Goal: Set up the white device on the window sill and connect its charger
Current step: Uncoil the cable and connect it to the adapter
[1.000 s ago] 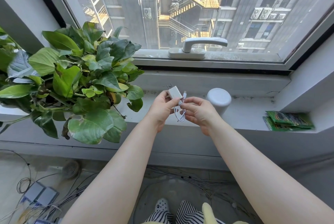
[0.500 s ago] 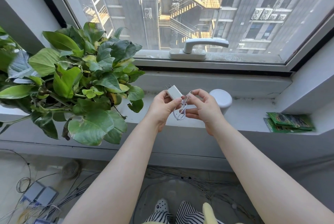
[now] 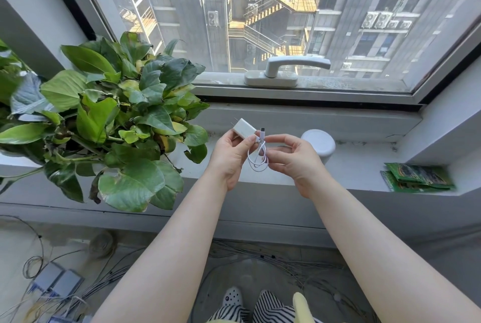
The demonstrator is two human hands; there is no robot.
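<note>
- The left hand (image 3: 229,156) pinches the white charger block (image 3: 244,127) in its grip, prongs pointing far-left, clear of the fingers.
- The right hand (image 3: 294,158) pinches the looped cable (image 3: 256,158) just below its plug end (image 3: 263,132), probably to free it for connecting.
- The white device (image 3: 318,143) stands upright on the window sill (image 3: 364,163), just right of the hands and not yet connected.

Window (image 3: 286,23): closed, framed in grey, with a white handle (image 3: 283,68) turned level on the lower frame.
Outside: grey buildings with yellow stairways are seen in daylight.
Window sill (image 3: 364,166): pale grey, recessed between light walls (image 3: 23,23).
Plant (image 3: 109,114): leafy, set at left.
Floor (image 3: 15,244): grey, strewn with loose cables (image 3: 260,257).
</note>
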